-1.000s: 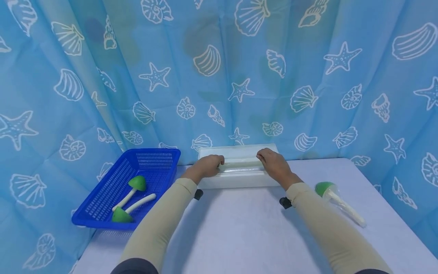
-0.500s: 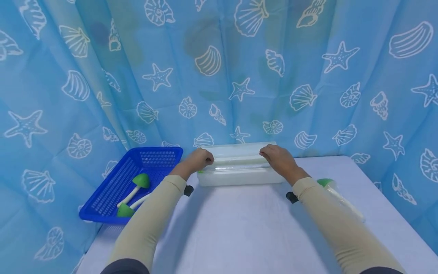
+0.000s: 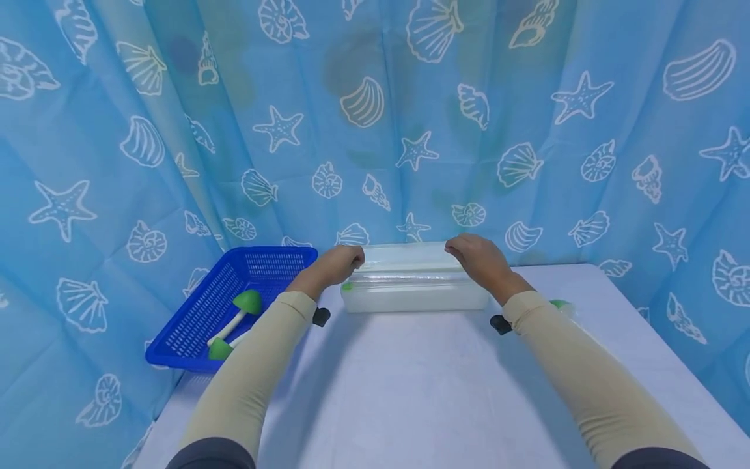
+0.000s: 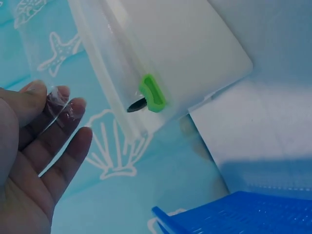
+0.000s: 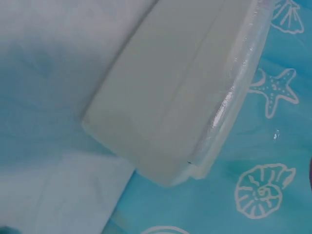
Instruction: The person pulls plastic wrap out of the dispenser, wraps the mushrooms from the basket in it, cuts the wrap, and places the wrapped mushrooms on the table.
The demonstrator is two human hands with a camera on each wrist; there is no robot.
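Note:
A white cling film box point(image 3: 416, 297) stands at the back of the table with its lid raised. Shiny clear film point(image 3: 404, 278) lies along its top, and a green slide cutter point(image 4: 153, 93) sits at its left end. My left hand point(image 3: 336, 264) is above the left end, pinching the crumpled edge of the cling film point(image 4: 57, 100) between thumb and fingertips. Over the right end, my right hand point(image 3: 482, 260) has its fingers curled at the film's other side. In the right wrist view that hand is almost wholly out of frame.
A blue plastic basket point(image 3: 176, 332) at the left holds two green-capped, white-stemmed mushroom shapes point(image 3: 249, 301). Another green cap point(image 3: 561, 304), in clear wrap, is mostly hidden behind the right forearm. A blue shell-print curtain point(image 3: 410, 189) hangs right behind the box.
Both hands have risen and spread apart, lifting film up from the box. The green cutter has come into sight. The head view has shifted slightly, and the right sleeve now covers most of the wrapped mushroom shape.

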